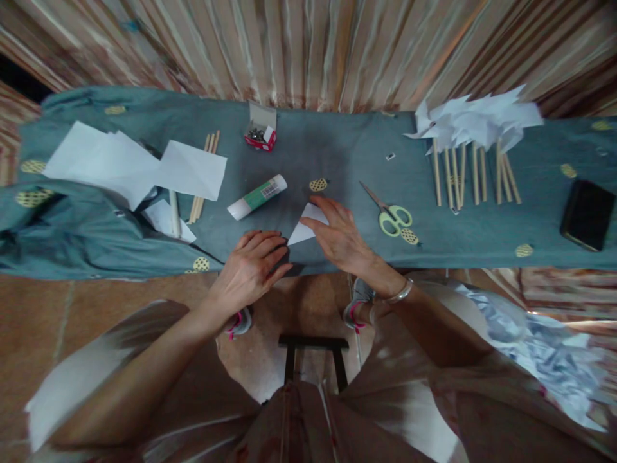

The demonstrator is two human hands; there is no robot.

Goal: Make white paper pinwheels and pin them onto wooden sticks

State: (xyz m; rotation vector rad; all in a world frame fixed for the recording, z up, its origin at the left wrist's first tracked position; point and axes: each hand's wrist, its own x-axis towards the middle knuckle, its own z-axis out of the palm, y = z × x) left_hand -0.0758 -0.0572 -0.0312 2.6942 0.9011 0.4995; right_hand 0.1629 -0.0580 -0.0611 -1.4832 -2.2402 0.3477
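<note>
A white paper triangle (305,230), apparently folded, lies flat on the cloth near the table's front edge. My right hand (341,235) rests over its right part, fingers stretched out and pressing on it. At the triangle's left corner is my left hand (256,263), its fingers extended and the tips close to the paper; whether they touch it I cannot tell. Just behind the left hand lies a glue stick (258,197) with a green label. Right of my right hand, scissors (391,212) with light green handles lie with their tip pointing away.
White paper sheets (193,170) and wooden sticks (197,207) lie at left on the green cloth (328,138). A small red box (261,136) of metal pins stands at the back. Several paper pinwheels (482,122) on sticks and a black case (588,215) are at right.
</note>
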